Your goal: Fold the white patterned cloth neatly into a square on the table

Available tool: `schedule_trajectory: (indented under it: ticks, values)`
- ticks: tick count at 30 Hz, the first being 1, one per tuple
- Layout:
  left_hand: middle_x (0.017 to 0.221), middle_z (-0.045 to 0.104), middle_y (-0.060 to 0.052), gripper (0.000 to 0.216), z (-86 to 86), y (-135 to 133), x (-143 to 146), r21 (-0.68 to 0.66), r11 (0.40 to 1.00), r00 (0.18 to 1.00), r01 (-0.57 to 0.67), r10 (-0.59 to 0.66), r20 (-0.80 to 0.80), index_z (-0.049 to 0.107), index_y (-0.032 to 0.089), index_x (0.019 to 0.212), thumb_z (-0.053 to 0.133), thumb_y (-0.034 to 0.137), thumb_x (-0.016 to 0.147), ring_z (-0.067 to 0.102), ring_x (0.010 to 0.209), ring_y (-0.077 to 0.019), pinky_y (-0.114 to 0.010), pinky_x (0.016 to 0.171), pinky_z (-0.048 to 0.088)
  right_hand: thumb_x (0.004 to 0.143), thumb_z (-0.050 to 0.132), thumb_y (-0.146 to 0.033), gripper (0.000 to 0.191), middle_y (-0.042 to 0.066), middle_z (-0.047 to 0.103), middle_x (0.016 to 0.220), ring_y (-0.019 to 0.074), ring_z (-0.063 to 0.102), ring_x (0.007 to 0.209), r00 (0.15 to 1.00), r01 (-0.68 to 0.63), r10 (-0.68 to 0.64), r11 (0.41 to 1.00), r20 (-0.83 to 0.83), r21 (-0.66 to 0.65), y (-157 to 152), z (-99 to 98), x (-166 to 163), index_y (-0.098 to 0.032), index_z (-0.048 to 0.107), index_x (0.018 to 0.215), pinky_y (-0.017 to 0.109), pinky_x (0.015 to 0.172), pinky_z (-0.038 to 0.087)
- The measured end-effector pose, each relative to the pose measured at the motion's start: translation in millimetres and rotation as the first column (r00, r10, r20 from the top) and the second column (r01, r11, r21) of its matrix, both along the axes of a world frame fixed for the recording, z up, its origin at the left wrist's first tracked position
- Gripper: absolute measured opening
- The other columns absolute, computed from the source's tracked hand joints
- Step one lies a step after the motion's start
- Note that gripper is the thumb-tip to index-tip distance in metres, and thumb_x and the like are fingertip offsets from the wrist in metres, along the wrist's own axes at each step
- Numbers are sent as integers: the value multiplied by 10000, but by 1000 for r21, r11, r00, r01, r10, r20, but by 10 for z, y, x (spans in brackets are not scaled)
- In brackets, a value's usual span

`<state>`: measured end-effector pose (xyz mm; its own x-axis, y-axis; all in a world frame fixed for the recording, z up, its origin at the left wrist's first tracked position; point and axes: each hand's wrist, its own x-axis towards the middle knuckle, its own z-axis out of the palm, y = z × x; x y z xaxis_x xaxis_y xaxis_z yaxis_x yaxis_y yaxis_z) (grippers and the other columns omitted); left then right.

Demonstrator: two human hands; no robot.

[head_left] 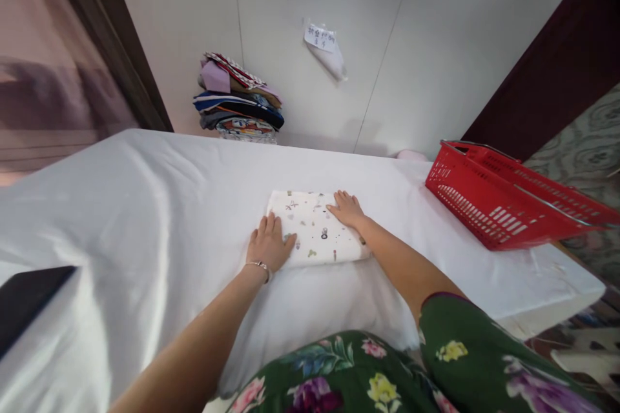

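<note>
A folded white cloth with small printed figures [314,232] lies flat on the white sheet that covers the table [159,206]. My left hand [268,244] rests flat on the cloth's near left corner, fingers stretched out, a thin bracelet on the wrist. My right hand [347,208] lies flat on the cloth's far right part, fingers spread. Neither hand grips anything.
A stack of folded coloured clothes [237,100] stands at the far edge against the white wall. A red plastic basket [508,203] sits on the table's right end. A dark flat object [26,300] lies at the near left. A paper note [320,39] hangs on the wall.
</note>
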<state>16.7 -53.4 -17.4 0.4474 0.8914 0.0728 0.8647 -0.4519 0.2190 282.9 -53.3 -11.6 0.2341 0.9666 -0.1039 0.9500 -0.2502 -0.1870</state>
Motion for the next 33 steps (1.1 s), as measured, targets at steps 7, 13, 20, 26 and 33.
schedule_trajectory:
  ticks: [7,13,20,26,33]
  values:
    - [1476,170,-90,689,16,0,-8,-41,999,1000,-7,8,20,308,101,1362,255,537,831,152,1350,-251,-431,1070,243,906,187,-535,653,45,37,1474,182,-12,1365,998,18,-13,996,-54,92,-302,210,25,-153,148,1434,405,1102,11]
    - [1470,187,-99,666,29,-3,-3,-37,999,1000,-14,15,24,336,111,1346,279,528,829,169,1345,-265,-455,1053,269,892,229,-561,660,53,72,1472,187,1,1365,998,-49,50,999,-32,6,-646,17,-95,-171,192,1423,399,1095,22]
    - [1480,159,-71,692,41,7,-22,-80,997,999,-24,26,24,296,112,1371,264,538,827,152,1350,-254,-442,1072,244,899,223,-542,645,50,61,1473,200,-2,1365,998,-44,41,997,46,56,-813,136,-250,-162,210,1419,422,1096,4]
    - [1477,172,-71,687,6,3,-18,-61,998,999,-33,35,30,315,115,1362,281,536,820,167,1345,-255,-445,1065,249,894,205,-576,665,45,116,1466,185,30,1365,992,-117,115,992,58,45,-1165,-66,-421,-165,244,1415,386,1111,26]
    - [1483,146,-63,691,-18,-1,-27,-85,996,997,-31,37,73,290,131,1376,282,546,824,142,1352,-251,-457,1074,221,897,178,-572,668,36,69,1471,184,3,1366,988,-149,144,982,53,115,-840,220,-396,-163,212,1424,384,1109,7]
